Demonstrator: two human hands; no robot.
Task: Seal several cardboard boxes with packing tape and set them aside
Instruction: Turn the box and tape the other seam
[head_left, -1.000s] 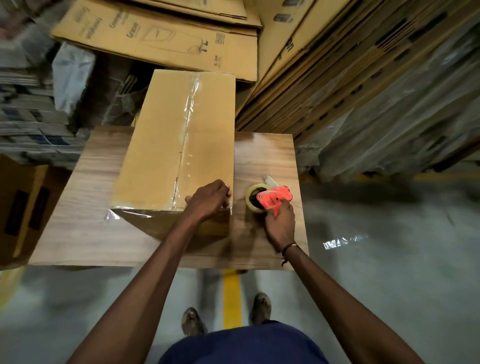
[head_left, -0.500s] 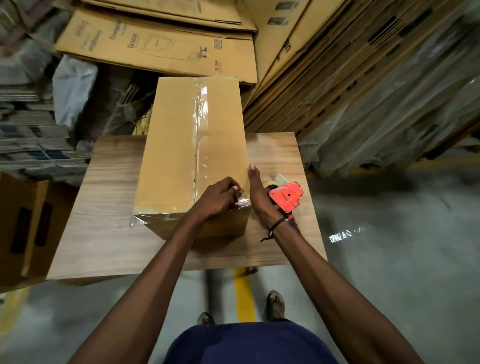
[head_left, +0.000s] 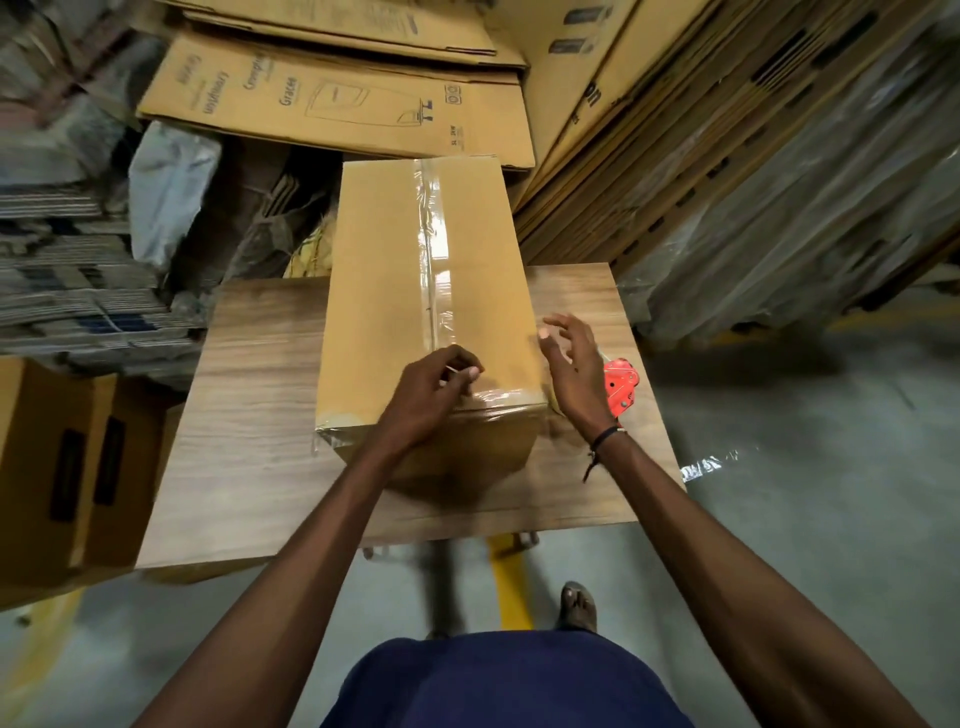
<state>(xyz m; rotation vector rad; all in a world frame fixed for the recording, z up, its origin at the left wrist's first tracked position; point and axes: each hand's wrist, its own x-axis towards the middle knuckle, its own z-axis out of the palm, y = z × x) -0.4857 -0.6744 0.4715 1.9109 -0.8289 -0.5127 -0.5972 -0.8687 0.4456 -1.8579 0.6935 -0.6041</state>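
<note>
- Head view: the cardboard box (head_left: 423, 291) stands on the wooden table (head_left: 249, 415), clear tape (head_left: 435, 249) running along its top seam toward 12 o'clock.
- The left hand (head_left: 434, 397), fingers curled, presses the tape end at the box's near edge; whether it pinches anything I cannot tell.
- The right hand (head_left: 571, 371) hovers spread and empty at the box's 3 o'clock side.
- The red tape dispenser (head_left: 621, 384) lies just behind the right hand.
- This box looks nearly sealed; setting it aside remains.

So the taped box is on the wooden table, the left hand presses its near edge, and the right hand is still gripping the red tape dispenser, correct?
Not quite. In the head view the right hand is open and off the red tape dispenser, which lies on the wooden table behind it. The left hand does press the near edge of the taped box.
</note>
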